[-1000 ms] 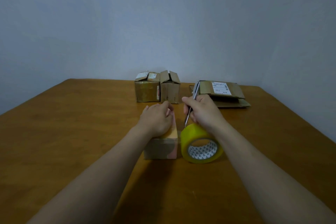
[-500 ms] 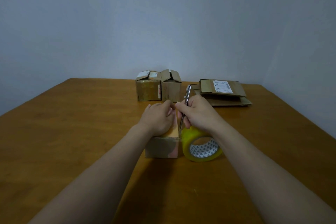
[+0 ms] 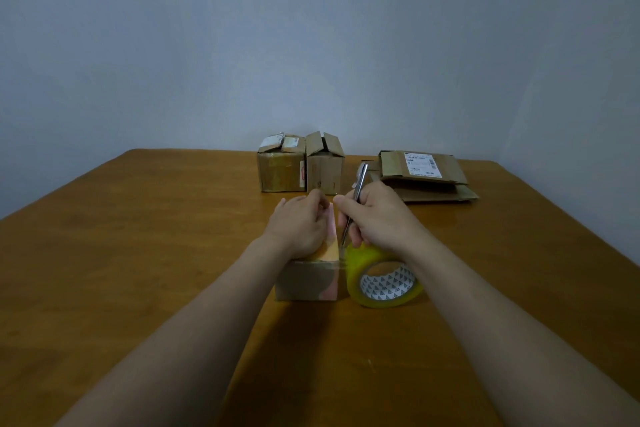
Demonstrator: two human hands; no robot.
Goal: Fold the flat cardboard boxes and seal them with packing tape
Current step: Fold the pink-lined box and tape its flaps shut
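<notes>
A small folded cardboard box [image 3: 306, 282] stands on the wooden table [image 3: 138, 253] in front of me. My left hand [image 3: 301, 225] rests on its top, palm down, fingers curled over the far edge. Right beside the box stands a yellow roll of packing tape [image 3: 382, 279], touching the box's right side. My right hand [image 3: 375, 218] grips a slim metal cutter [image 3: 355, 203] like a pen, its tip pointing down into the gap between the box top and the roll, where a short clear strip of tape spans.
Two folded boxes [image 3: 282, 168] [image 3: 325, 168] with loose top flaps stand side by side at the far middle of the table. A stack of flat cardboard boxes [image 3: 424, 175] with a white label lies at the far right. A wall rises behind the table.
My right hand with the cutter has moved left, toward the box edge, and the cutter tip has dropped lower next to the tape roll. The left hand has stayed on the box.
</notes>
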